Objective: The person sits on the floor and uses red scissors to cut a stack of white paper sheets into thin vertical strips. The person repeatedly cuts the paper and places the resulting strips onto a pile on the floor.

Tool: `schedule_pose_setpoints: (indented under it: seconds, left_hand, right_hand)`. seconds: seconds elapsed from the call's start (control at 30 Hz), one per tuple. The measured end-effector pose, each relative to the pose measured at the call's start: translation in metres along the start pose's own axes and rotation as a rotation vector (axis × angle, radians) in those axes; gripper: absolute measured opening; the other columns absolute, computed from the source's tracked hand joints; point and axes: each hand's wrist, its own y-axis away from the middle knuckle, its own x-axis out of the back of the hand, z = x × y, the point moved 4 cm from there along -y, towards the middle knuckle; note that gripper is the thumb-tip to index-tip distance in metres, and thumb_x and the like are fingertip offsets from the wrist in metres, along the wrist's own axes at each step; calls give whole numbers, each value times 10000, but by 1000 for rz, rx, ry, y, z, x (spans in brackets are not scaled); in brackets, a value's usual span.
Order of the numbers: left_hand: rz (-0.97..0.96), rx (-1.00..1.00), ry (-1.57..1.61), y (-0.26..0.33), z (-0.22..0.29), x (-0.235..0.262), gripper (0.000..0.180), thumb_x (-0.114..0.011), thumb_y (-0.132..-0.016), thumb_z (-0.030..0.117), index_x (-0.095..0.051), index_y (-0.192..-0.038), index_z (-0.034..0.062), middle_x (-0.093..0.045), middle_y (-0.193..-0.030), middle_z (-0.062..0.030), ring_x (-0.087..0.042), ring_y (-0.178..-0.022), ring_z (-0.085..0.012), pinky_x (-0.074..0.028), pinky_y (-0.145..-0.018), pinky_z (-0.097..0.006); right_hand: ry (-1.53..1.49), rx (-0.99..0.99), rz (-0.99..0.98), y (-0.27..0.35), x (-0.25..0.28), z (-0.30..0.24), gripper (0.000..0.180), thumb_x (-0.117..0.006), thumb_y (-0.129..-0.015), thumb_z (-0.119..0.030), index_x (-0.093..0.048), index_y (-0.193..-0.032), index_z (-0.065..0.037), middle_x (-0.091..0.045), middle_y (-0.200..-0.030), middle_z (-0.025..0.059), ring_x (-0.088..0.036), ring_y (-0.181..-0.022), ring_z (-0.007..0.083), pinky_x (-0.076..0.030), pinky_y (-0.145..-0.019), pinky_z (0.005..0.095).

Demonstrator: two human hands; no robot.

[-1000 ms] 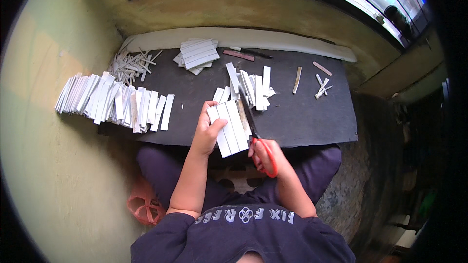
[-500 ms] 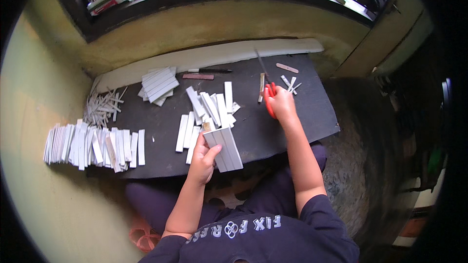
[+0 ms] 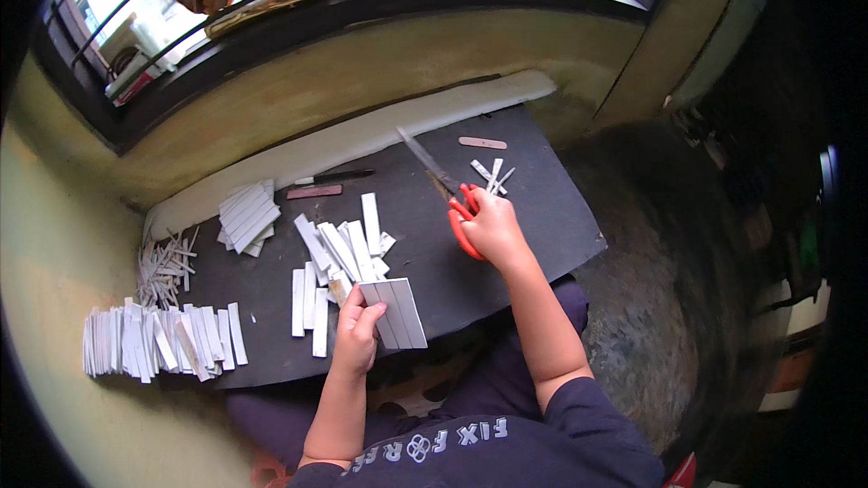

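My left hand (image 3: 358, 336) grips a white card panel (image 3: 395, 314) marked with lengthwise lines, thumb in front and fingers behind. The panel is tilted above the near edge of the dark board, partly covering a loose heap of white strips (image 3: 360, 239). In my right hand (image 3: 495, 224) is a pair of scissors (image 3: 464, 226) with red handles, its blades pointing up and to the left over the board. The scissors stand apart from the panel. A few thin white offcuts (image 3: 493, 176) lie just beyond my right hand.
White strips (image 3: 163, 341) stand in a long row at the left. Behind them lie thin slivers (image 3: 165, 271) and stacked lined panels (image 3: 248, 217). A dark pen (image 3: 344, 177), a reddish stick (image 3: 314, 192) and a pinkish stick (image 3: 483, 143) rest on the dark board (image 3: 533, 226). A white roll (image 3: 362, 136) lines the wall.
The whole view has shifted and turned. The scissors now show more broadside, their blades angled further left. Both hands keep hold of what they held.
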Motion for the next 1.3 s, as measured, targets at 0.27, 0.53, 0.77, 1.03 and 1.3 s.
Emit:
schedule_pose_setpoints:
  seconds: [0.27,0.53,0.77,1.03,1.3]
  left_hand:
    - [-79,33,-104,-18,-7,-33,192,-463,-772,20,-501,-959,38,-526,-861,-15,-476,-811,-92,-367,-758,-228]
    - [-290,27,-386,-21,-4,-55,461,-316,-905,294,-632,-937,-41,-472,-549,-19,-386,-486,-79,-306,-477,-229]
    - [24,-104,-792,5,19,-28,86,-571,-844,50,-607,-910,9,-480,-598,47,-417,-521,-9,-329,-464,-180]
    - [412,-95,-1164,30,38,39,300,-728,-713,172,-539,-862,-8,-549,-687,-88,-511,-544,-145,-430,-526,-280]
    - [463,-117,-1323,26,29,39,362,-738,-678,276,-548,-784,-13,-582,-678,-119,-567,-603,-221,-464,-598,-312]
  right_hand:
    - [-78,-292,131,3,56,59,242,-665,-703,-168,-594,-852,9,-614,-703,126,-571,-624,180,-454,-602,303]
    - [-129,-298,154,2,55,67,241,-678,-724,-180,-592,-849,8,-623,-746,191,-629,-705,278,-471,-650,342]
    - [-339,-191,37,13,51,30,270,-708,-740,-218,-588,-821,10,-616,-680,125,-569,-609,145,-455,-603,284]
    - [-436,90,-399,56,-16,-33,314,-718,-741,-240,-558,-758,30,-542,-604,82,-477,-577,95,-422,-556,268]
    - [-385,128,-518,80,-53,-55,324,-725,-732,-251,-566,-760,29,-546,-596,72,-473,-555,95,-421,-549,266]
